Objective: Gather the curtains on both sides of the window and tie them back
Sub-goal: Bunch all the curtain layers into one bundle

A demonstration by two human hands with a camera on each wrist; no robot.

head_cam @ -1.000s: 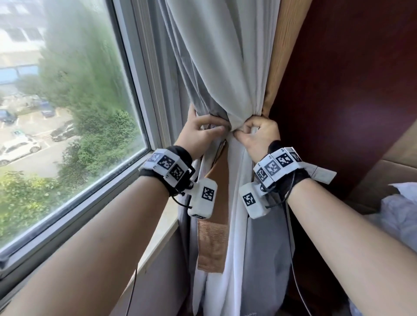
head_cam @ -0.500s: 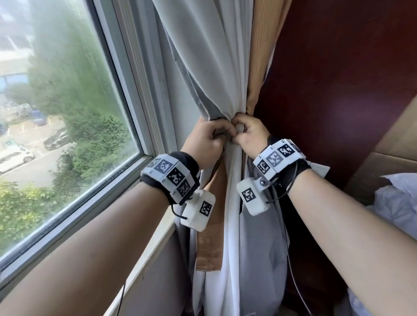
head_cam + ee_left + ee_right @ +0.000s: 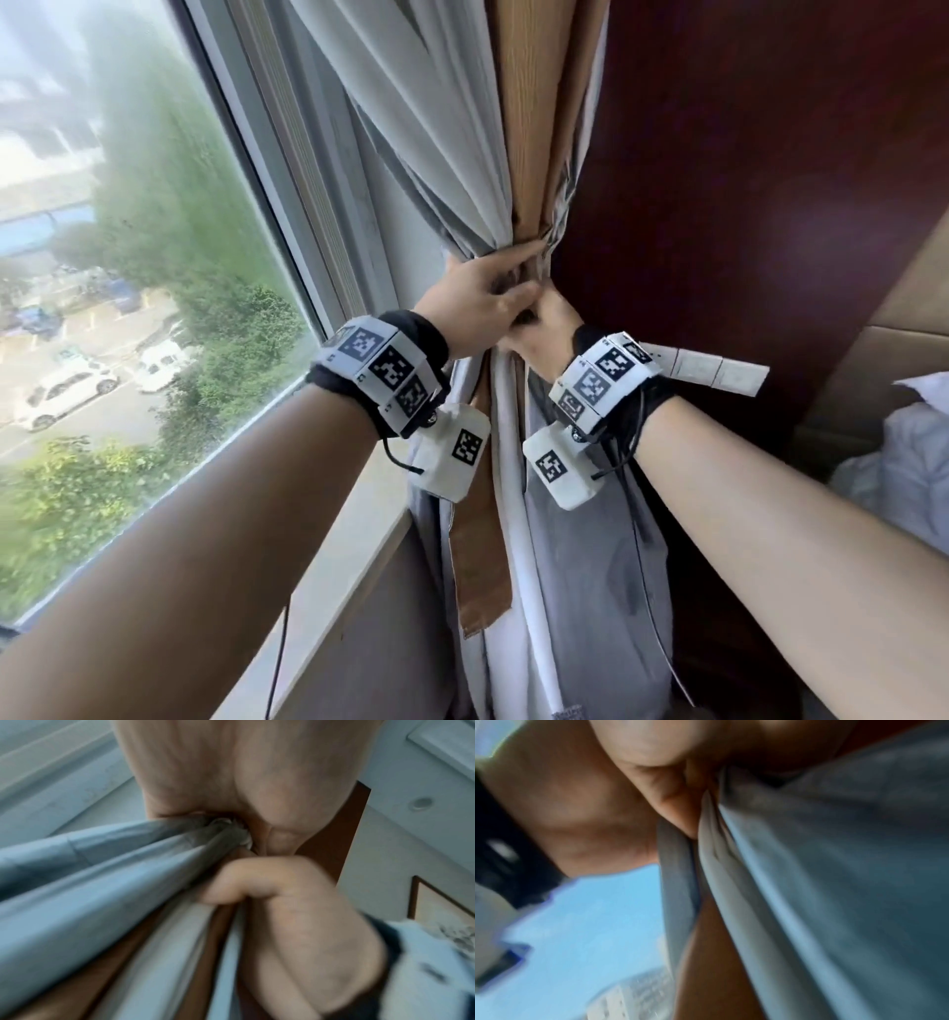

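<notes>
The grey-white curtain [image 3: 441, 133] with its tan layer [image 3: 534, 103] is bunched into a tight waist beside the dark wall. My left hand [image 3: 477, 303] wraps round that waist from the window side, its fingers reaching across the folds. My right hand [image 3: 544, 334] grips the bundle just below and to the right, touching the left hand. A brown tie-back strap [image 3: 480, 555] hangs down from under the hands; its upper end is hidden. The left wrist view shows grey folds [image 3: 102, 874] squeezed beside the right hand [image 3: 270, 880]. In the right wrist view, blurred grey cloth [image 3: 834, 882] fills the right side.
The window pane [image 3: 128, 257] and its pale sill [image 3: 349, 545] lie to the left. A dark red wall panel [image 3: 744, 180] stands right behind the curtain, with a white switch plate [image 3: 714, 370] on it. White bedding [image 3: 904, 462] lies at the far right.
Both hands have come together and shifted right toward the wall, squeezing the curtain into a narrower bundle. The left hand's fingers now reach further across the folds.
</notes>
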